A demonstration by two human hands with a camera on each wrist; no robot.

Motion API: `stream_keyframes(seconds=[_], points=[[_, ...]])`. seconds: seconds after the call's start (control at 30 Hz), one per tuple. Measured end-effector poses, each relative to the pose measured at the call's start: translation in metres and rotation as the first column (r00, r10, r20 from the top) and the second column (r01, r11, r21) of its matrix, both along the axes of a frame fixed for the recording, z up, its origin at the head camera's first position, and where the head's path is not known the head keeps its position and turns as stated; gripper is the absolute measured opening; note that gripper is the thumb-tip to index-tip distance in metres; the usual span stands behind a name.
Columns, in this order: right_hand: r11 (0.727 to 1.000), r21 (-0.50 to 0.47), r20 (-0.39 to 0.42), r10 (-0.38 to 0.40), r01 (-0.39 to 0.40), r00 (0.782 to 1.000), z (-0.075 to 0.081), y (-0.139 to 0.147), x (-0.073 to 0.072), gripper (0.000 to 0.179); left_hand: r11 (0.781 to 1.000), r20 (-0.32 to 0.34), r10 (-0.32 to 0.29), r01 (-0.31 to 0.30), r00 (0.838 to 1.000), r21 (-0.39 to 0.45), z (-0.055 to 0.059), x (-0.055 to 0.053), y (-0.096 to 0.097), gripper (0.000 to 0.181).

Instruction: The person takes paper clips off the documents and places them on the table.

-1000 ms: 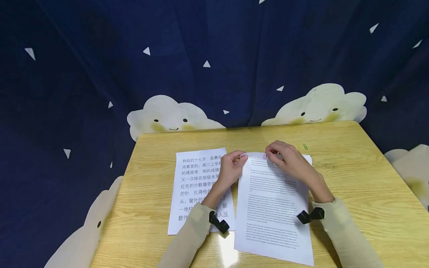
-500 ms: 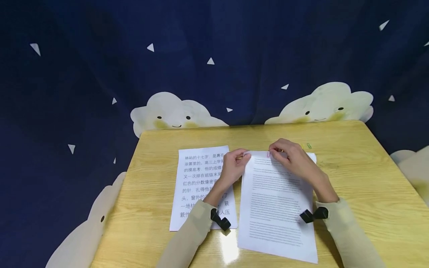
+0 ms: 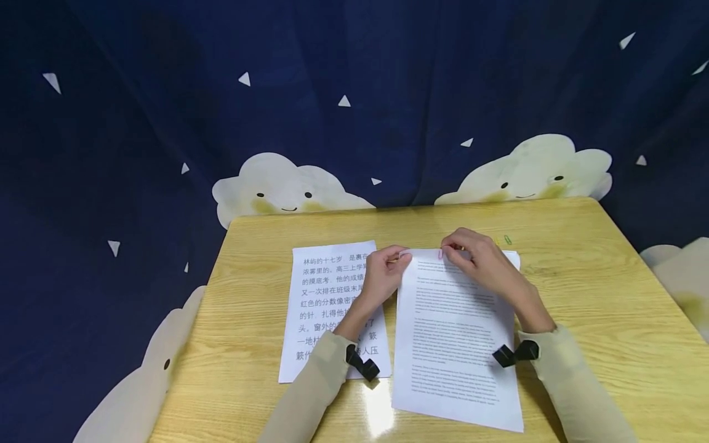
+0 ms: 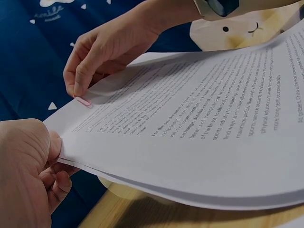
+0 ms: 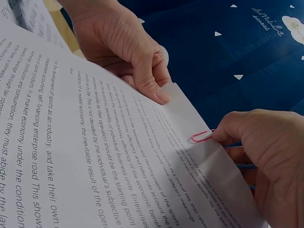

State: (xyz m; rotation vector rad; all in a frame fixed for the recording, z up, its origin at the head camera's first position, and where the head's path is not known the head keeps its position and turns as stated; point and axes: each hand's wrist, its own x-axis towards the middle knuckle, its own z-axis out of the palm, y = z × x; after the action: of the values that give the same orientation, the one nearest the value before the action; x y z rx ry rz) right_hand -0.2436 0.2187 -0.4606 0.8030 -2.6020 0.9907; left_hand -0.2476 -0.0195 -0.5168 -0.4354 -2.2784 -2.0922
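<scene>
A stack of white sheets (image 3: 454, 344) with small printed English text is raised at its top edge, its lower part sloping down toward the table. My left hand (image 3: 382, 274) pinches the stack's top left corner, thumb over the face and fingers behind. On the top edge, right of that corner, sits a pink paper clip (image 5: 202, 137), its loop lying over the front sheet. My right hand (image 3: 482, 261) pinches the clip's outer end between thumb and forefinger. A thin blue strip (image 5: 246, 166) shows among the right hand's curled fingers in the right wrist view.
Another sheet (image 3: 327, 295) with large Chinese print lies to the left, partly under the left forearm. Beyond the right hand lie a green paper clip (image 3: 507, 239) and a yellow one, partly hidden. The wooden table (image 3: 598, 295) ends at a dark blue curtain (image 3: 310, 55).
</scene>
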Motion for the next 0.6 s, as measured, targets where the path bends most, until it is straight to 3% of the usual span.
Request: stream_keyframes(seconds=[0.6], points=[[0.999, 0.01, 0.007, -0.031, 0.031, 0.999, 0.0012, -0.0033, 0.0018, 0.007, 1.0, 0.021, -0.007, 0.006, 1.0, 0.022, 0.0019, 0.0011, -0.0002, 0.023]])
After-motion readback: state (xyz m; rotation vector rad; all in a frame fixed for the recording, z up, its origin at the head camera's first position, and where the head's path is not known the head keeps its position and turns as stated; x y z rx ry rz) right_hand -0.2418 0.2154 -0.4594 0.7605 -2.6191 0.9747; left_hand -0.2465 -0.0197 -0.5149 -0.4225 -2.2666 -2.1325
